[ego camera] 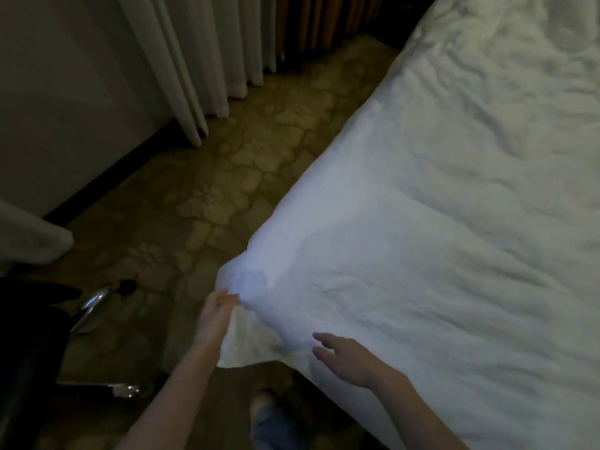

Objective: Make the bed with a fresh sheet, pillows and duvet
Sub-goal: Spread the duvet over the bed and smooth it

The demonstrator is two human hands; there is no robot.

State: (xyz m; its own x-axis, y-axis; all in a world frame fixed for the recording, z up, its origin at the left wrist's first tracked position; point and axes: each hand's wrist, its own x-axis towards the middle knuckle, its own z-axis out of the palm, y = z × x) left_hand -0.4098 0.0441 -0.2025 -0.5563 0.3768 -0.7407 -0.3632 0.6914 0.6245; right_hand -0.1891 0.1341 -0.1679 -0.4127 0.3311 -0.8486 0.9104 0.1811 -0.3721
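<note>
Patterned carpet (207, 203) fills the left of the frame; at the duvet (422, 254) corner, left hand (216, 315) pinches fabric, right hand (349, 357) hovers with fingers spread, so squaring this corner likely comes next.

A rumpled white duvet (438, 222) covers the bed (383, 414), its corner hanging over the bed's near edge above patterned carpet (207, 203).

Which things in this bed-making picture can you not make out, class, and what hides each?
- Head view: left hand fingertips, behind the white bedding's corner.
- Mattress and any sheet, under that bedding.
- Pillows and bed head, beyond the frame edge.
- Chair, cut off at left and dark.
- Right hand, motion-blurred.
</note>
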